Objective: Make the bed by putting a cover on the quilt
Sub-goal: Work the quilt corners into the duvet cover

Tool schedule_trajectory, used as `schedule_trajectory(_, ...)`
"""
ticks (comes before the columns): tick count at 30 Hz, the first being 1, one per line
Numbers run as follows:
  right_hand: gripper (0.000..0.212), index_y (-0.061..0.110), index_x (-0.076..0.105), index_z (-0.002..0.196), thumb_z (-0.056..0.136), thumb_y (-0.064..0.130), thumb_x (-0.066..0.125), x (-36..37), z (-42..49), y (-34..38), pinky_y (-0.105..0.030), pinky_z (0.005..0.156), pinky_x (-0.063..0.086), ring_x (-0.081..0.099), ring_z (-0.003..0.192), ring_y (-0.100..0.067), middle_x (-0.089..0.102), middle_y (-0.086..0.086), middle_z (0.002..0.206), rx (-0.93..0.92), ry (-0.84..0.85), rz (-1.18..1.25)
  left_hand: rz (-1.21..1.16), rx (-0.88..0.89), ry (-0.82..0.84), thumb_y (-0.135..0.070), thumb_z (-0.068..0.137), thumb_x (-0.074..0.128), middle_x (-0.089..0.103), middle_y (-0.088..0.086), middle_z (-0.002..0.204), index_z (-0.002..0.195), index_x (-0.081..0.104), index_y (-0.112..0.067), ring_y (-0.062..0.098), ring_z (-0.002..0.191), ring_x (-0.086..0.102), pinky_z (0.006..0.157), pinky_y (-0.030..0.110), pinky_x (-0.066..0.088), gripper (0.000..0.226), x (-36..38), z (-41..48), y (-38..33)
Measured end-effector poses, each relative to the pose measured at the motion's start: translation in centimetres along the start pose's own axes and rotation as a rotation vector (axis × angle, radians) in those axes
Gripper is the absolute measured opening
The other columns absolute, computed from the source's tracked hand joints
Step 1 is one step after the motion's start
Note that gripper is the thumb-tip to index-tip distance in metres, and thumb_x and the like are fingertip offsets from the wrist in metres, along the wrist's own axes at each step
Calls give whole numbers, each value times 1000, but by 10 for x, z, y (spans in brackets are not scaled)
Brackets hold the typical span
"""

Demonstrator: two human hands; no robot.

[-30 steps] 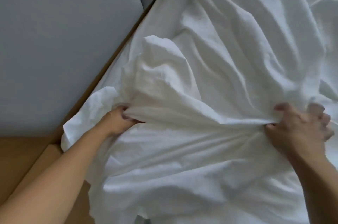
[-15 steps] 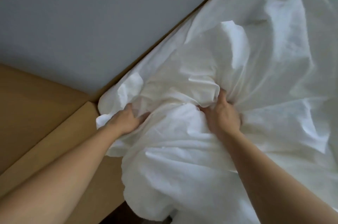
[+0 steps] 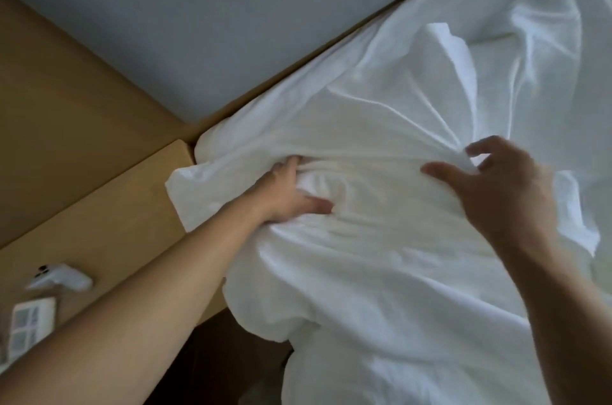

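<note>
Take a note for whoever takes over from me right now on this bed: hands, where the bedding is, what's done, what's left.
Left hand: grips a bunched fold of the white cover at its corner beside the wooden ledge.
Right hand: fingers spread over the cover further right; contact unclear.
Cover: crumpled, one end hanging off the near side; the quilt cannot be told apart from it.
Done: cannot tell how far the quilt is in.
To do: seat this corner, then spread and smooth the cover.

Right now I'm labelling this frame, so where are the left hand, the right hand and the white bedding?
left hand [image 3: 284, 194], head view, back of hand
right hand [image 3: 505, 194], head view, back of hand
white bedding [image 3: 381, 288], head view, fold below hands
</note>
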State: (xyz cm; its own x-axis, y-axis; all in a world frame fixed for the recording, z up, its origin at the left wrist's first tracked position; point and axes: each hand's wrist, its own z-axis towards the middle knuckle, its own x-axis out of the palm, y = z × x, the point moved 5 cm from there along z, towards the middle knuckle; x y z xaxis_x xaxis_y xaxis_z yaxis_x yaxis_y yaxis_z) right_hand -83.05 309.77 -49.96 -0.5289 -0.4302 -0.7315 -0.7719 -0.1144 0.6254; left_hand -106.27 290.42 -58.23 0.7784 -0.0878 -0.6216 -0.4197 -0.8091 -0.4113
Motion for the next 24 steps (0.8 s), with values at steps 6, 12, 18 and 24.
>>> schedule_trajectory(6, 77, 46, 54, 94, 40, 99, 62, -110, 28, -201, -32, 55, 57, 64, 80, -35, 52, 14, 78, 161, -209, 131, 204, -54, -195, -101, 32, 60, 29, 2, 157, 149, 32, -35, 30, 146, 25, 120, 51, 23, 137, -1, -15, 12)
schedule_trajectory(12, 26, 24, 71, 89, 80, 47, 79, -43, -48, -45, -37, 69, 50, 64, 74, -35, 64, -8, 80, -120, -191, -181, -616, -540, -485, -95, 58, 57, 68, 10, 119, 114, 65, -18, 28, 107, 63, 94, 42, 51, 95, 19, -75, 110)
schedule_trajectory(18, 92, 43, 39, 145, 67, 83, 65, 113, -69, 50, -39, 98, 50, 56, 122, -19, 56, 3, 136, -291, 632, -263, -1180, -321, 201, -43, 85, 76, 69, 12, 126, 124, 70, -19, 30, 115, 67, 105, 47, 48, 46, 44, -56, 87)
schedule_trajectory(24, 95, 20, 30, 146, 74, 58, 78, 192, -50, 48, -38, 90, 47, 60, 120, -33, 64, -12, 128, -312, 658, -292, -919, -275, 440, -30, 80, 80, 70, 14, 123, 122, 70, -10, 28, 112, 68, 108, 45, 48, 48, 25, -22, 67)
